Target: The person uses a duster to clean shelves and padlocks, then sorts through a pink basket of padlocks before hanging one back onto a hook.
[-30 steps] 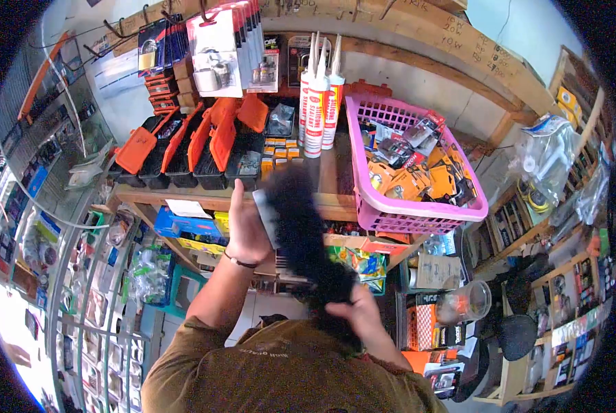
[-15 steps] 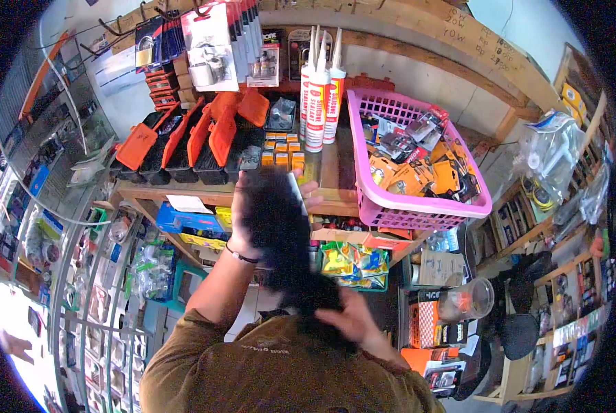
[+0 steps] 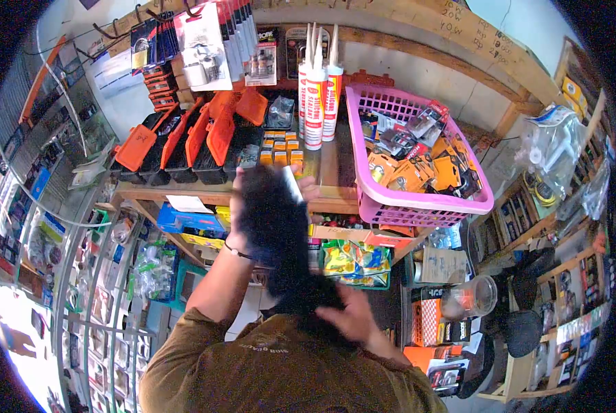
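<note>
Black object (image 3: 280, 230) aslant, far end leftward

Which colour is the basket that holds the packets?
The basket is pink, best seen in the head view.

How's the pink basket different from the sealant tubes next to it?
The pink basket is wide, but the sealant tubes are skinny with pointy tips. The basket is pink and full of holes; the tubes are white with red and have smooth sides. The basket's top is open, while the tubes narrow upward. They're side by side.
</note>
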### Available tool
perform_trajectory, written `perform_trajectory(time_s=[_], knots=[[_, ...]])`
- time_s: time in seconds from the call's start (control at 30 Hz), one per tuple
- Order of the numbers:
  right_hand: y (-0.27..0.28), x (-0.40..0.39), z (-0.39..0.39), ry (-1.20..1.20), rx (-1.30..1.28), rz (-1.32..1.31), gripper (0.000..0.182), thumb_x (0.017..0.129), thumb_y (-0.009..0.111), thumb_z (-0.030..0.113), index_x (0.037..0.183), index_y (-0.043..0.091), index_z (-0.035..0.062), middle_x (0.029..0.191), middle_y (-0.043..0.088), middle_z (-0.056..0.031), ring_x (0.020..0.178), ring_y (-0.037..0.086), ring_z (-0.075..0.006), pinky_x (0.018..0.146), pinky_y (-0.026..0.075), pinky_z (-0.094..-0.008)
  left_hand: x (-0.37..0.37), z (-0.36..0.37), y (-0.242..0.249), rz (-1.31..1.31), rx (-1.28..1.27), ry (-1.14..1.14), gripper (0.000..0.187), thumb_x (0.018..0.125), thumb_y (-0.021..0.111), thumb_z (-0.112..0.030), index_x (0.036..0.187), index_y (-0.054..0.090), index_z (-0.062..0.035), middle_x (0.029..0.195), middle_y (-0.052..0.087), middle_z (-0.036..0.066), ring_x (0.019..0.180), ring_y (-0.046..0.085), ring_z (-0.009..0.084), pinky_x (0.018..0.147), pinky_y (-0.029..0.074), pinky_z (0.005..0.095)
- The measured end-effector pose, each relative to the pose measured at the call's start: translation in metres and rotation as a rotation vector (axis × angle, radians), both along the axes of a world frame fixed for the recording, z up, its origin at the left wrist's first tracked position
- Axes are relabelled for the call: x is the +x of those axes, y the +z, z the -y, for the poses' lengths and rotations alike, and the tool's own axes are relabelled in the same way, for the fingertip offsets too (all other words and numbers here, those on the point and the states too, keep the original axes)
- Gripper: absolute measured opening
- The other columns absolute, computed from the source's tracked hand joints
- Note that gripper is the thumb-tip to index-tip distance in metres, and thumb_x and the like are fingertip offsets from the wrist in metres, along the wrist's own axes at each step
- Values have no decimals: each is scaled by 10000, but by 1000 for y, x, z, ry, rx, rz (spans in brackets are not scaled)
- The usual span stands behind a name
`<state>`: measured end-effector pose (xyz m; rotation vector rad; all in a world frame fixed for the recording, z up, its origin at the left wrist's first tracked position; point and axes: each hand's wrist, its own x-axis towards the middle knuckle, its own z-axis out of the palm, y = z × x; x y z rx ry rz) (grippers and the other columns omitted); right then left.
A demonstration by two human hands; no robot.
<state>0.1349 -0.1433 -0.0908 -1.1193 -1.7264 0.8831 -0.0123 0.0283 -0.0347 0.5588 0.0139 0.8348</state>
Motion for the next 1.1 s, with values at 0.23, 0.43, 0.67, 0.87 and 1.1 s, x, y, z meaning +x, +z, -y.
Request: perform_trajectory(time_s=[0.23,0.43,0.67,0.87,1.1], knots=[[-13,-2,-7,-36,-91,-95,480,703,638,148,1142,484,27,1102,551,-158,1010,524,-267,905,379,-362,-2,0,0,86,157,-43,813,773,301,-658,1293,319,-32,1275,375,218,1128,404,405,937,332,509],[-7,-5,-5,-15,-168,5,492,734,625,199,1161,458,22,1121,543,-134,1040,509,-278,925,357,-388,0,-5,2,19,56,1,876,737,270,-728,1300,310,-58,1245,416,190,1139,419,320,943,330,490],[-30,7,-11,15,-287,-99,428,723,580,13,1139,481,-6,1089,567,-105,1034,509,-175,909,373,-313,-4,-5,7,-28,-47,46,793,795,261,-658,1296,312,-44,1282,387,183,1177,388,311,994,281,437],[28,1,-10,-199,-368,-704,425,689,619,17,1094,494,-16,953,617,-62,879,579,-180,852,419,-339,-12,-14,2,89,63,-192,845,756,293,-700,1295,313,-50,1234,419,215,1170,377,362,911,343,531],[26,11,-9,-160,-479,-721,421,768,558,54,1167,441,-8,1171,503,-141,1103,455,-230,948,342,-373,-7,-10,10,81,-203,-51,832,755,268,-709,1285,335,-70,1221,445,189,1138,417,351,904,354,525]])
